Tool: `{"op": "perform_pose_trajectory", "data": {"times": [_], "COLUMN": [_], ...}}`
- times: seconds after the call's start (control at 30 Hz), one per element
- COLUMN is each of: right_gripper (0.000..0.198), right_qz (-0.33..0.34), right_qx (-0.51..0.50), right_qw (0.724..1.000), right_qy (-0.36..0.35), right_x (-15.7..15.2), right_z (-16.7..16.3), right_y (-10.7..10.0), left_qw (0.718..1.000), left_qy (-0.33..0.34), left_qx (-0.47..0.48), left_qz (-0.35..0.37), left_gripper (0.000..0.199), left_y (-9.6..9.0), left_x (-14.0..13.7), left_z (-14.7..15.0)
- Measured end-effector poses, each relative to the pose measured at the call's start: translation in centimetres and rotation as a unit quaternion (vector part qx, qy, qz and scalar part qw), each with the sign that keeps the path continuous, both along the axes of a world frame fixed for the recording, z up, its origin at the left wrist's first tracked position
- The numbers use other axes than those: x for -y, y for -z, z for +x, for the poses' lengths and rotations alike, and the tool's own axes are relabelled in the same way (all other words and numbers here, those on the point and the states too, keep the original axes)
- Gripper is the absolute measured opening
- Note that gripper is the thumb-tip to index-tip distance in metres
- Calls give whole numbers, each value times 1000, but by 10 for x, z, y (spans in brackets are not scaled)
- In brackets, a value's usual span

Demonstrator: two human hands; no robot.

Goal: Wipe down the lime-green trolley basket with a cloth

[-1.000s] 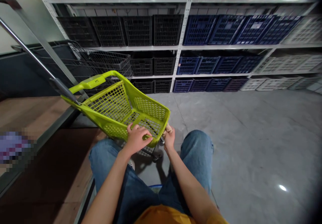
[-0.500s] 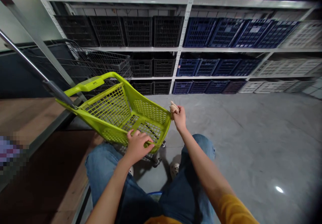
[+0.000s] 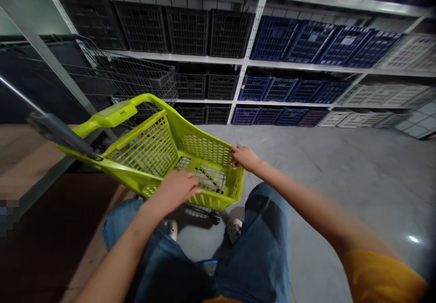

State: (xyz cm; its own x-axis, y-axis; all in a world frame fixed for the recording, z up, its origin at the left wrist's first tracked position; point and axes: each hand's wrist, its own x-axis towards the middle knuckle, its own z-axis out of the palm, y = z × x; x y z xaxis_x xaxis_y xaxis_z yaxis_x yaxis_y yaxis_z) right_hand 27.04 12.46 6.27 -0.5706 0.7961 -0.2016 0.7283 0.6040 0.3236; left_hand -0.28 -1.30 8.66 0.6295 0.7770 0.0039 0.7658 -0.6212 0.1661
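A lime-green plastic shopping cart [image 3: 160, 172] stands in front of my knees, tilted toward me in the view, its basket holding nothing I can make out. My right hand [image 3: 244, 156] is closed on a crumpled beige cloth [image 3: 235, 163], mostly hidden under the fingers, and presses it to the rim at the cart's far front corner. Over the near side rim hovers or rests my left hand [image 3: 179, 186], a little blurred, with fingers loosely stretched and thumb slightly apart. Whether it touches the rim I cannot tell.
A dark wire cart [image 3: 146, 78] stands behind the green one. White shelves [image 3: 211, 59] carry black crates [image 3: 143, 26], blue crates [image 3: 275, 39] and white crates [image 3: 368, 91]. To the left are a brown board surface [image 3: 41, 230] and a metal post [image 3: 44, 48]. Grey floor [image 3: 334, 180] lies right.
My right hand has turned and brought the cloth onto the cart's corner rim. My left hand has slid or lifted leftward along the near rim. The cart's front end sits farther right.
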Motion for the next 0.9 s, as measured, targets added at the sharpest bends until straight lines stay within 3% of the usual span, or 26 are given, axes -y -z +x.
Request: {"op": "perform_pose_trajectory", "data": {"times": [0.13, 0.23, 0.47, 0.57, 0.67, 0.73, 0.83, 0.9], "right_gripper": [27, 26, 28, 29, 29, 29, 30, 33], "right_qz": [-3, -3, -100, -126, -142, -129, -42, 7], "right_qx": [23, 57, 126, 139, 138, 121, 67, 42], "right_qw": [1000, 998, 986, 981, 980, 982, 975, 970], "right_qy": [4, 3, 42, 43, 16, -61, -210, -240], "right_x": [-5, -13, -32, -37, -48, -59, -74, -76], "right_z": [5, 2, -10, -14, -13, -9, 0, 5], "right_y": [1, 14, 69, 82, 75, 60, 37, 33], "left_qw": [991, 988, 989, 989, 988, 986, 984, 982], "left_qy": [-103, -109, -105, -114, -128, -137, -148, -150], "left_qx": [-90, -112, -104, -92, -83, -78, -81, -88], "left_qz": [-11, -7, -5, -13, -31, -46, -65, -68], "left_gripper": [44, 52, 47, 44, 39, 38, 37, 37], "left_y": [-20, -21, -9, -5, -2, -1, -2, -3], "left_x": [-21, -23, 0, 10, 16, 17, 16, 13], "left_z": [-53, -64, -24, -5, 12, 20, 23, 22]}}
